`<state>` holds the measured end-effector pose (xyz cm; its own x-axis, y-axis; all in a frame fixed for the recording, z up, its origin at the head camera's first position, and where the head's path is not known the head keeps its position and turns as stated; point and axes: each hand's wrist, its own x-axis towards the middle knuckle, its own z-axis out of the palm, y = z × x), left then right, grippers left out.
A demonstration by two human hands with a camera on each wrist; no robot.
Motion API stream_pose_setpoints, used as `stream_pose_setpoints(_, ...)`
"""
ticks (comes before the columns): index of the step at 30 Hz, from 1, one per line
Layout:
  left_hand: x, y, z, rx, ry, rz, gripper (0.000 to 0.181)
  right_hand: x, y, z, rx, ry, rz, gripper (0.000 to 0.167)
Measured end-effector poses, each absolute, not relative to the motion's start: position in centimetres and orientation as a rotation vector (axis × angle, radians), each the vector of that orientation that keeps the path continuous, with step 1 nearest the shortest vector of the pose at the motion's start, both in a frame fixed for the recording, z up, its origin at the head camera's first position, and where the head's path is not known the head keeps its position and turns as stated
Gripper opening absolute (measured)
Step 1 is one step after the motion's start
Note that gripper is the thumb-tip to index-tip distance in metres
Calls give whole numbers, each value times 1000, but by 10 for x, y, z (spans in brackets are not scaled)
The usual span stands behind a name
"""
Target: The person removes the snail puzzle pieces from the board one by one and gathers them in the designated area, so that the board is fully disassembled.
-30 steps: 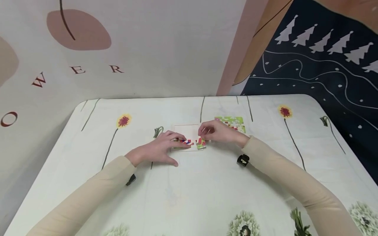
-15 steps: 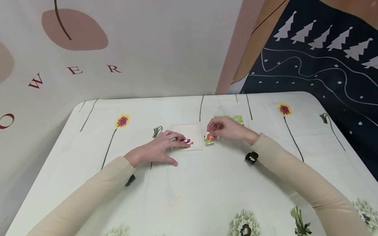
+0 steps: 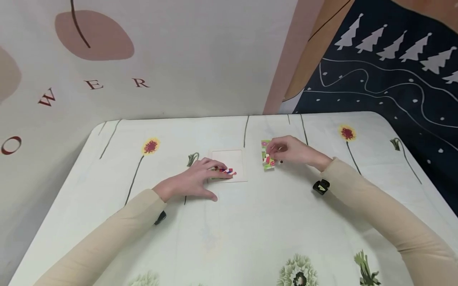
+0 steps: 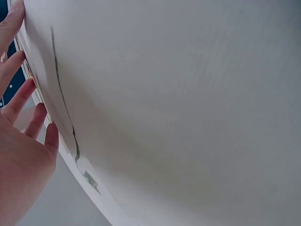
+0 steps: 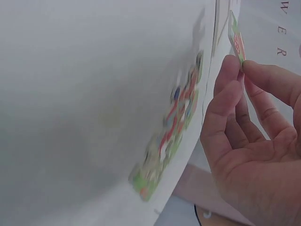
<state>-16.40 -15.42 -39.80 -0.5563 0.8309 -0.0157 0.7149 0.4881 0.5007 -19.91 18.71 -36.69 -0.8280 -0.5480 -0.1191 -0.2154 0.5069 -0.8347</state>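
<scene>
My right hand [image 3: 295, 151] pinches a small green, red and white jigsaw puzzle piece [image 3: 268, 163] between thumb and fingertips. In the right wrist view that jigsaw puzzle piece [image 5: 237, 41] is lifted off the table and seen nearly edge-on. Just behind it in the head view lie more green puzzle pieces [image 3: 264, 145], partly covered by the right hand. My left hand [image 3: 193, 178] rests with extended fingers over the left side of a white puzzle tray [image 3: 229, 159]. Red, white and blue puzzle pieces [image 3: 227, 172] show by its fingertips, at the tray's near side; the fingers hide part of them.
A white cloth with printed flowers covers the table [image 3: 232, 238]. Joined or closely laid puzzle pieces [image 5: 164, 136] appear blurred on it in the right wrist view. Fabric with printed shapes and letters [image 3: 200, 59] hangs behind the table's far edge.
My right hand has carried the pinched puzzle piece from over the tray's right side rightward, to beside the green puzzle pieces. The left hand stays in place on the tray.
</scene>
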Motion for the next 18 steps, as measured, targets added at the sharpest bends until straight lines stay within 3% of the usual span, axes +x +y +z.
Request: stream_pose_setpoints(18, -163, -153, -396, 1306, 2476, 652, 68, -195, 225, -357, -553, 2522, -1078, 14)
